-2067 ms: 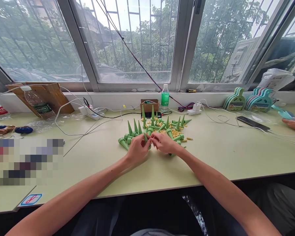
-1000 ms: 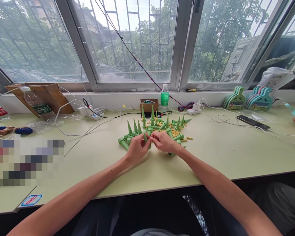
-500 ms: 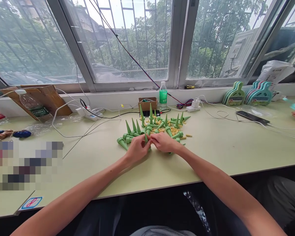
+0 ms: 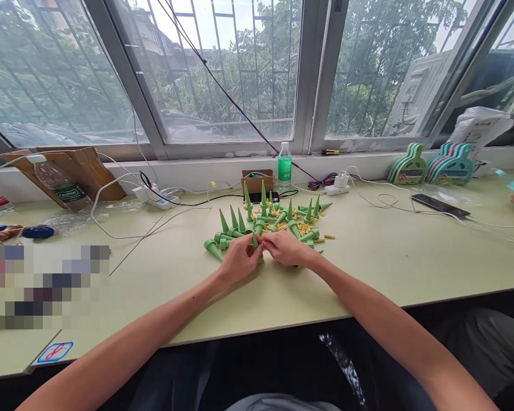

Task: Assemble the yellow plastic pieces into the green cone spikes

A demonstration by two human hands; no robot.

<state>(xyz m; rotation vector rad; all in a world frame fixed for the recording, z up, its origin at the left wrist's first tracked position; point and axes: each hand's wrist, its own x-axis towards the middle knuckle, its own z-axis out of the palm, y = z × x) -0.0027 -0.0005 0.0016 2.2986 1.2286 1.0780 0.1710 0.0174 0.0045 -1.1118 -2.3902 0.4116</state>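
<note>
In the head view, the left hand (image 4: 240,258) is keeping its grip closed around a green cone (image 4: 255,242), upright above the near-middle bench (image 4: 368,251). The right hand (image 4: 282,248) is pinching its fingertips beside it; what they are holding is hidden. Yellow pieces (image 4: 307,228) and more green cones (image 4: 235,219) are lying beyond.

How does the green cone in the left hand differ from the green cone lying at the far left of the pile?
The held cone points upward; the lying cone is on its side, tip toward the table's near edge. Fingers of the left hand partly cover the held cone, while nothing grips the lying cone. Both are green and taper.
</note>
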